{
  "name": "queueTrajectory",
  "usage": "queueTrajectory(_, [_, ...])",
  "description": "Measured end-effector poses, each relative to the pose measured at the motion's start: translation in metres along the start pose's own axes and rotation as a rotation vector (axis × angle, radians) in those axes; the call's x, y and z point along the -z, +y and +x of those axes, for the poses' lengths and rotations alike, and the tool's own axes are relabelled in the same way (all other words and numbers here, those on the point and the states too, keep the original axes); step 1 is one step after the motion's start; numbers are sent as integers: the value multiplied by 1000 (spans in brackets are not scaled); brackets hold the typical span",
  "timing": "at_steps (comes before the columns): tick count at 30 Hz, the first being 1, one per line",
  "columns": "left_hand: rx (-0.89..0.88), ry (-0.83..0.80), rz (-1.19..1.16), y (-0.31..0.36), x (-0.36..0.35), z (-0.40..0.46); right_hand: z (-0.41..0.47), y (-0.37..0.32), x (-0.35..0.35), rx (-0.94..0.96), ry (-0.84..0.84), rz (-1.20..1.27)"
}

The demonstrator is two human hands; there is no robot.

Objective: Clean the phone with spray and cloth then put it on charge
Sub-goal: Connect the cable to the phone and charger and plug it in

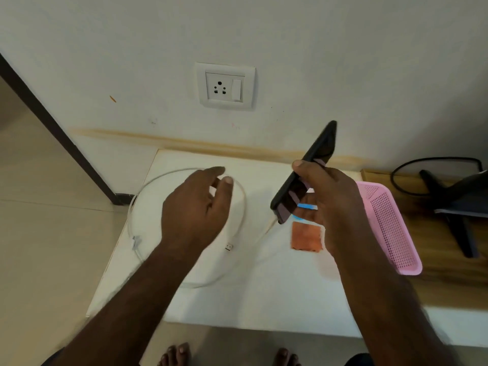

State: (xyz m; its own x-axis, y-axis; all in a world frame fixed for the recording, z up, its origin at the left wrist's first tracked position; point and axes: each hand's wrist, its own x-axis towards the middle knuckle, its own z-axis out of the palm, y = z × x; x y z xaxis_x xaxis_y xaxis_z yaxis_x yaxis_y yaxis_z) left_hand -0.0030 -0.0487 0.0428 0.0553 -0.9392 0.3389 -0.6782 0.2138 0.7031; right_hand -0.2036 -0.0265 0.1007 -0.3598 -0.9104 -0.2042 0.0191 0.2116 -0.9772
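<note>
Right hand [324,207] grips the tilted phone [306,173] right of the white cable [243,207]; left hand [196,207], fingers loosely curled, holds nothing above the cable loop.

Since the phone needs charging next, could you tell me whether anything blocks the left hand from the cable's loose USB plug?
Nothing visible does. The left hand hovers open over the white cable, and the USB plug lies bare on the white surface just beside the wrist.
</note>
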Motion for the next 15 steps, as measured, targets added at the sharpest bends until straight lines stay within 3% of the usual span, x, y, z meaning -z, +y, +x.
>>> queueTrajectory(3, [139,-110,242,-36,-17,8,4,9,-16,-28,33,-313])
queueTrajectory(6, [165,-330,411,-59,-37,2,11,26,-38,-16,0,-703])
queueTrajectory(9, [154,-421,488,-76,-50,5,26,49,-60,-38,-14,-1022])
queueTrajectory(15, [167,-479,513,-93,-58,20,59,85,-79,-91,-31,-1242])
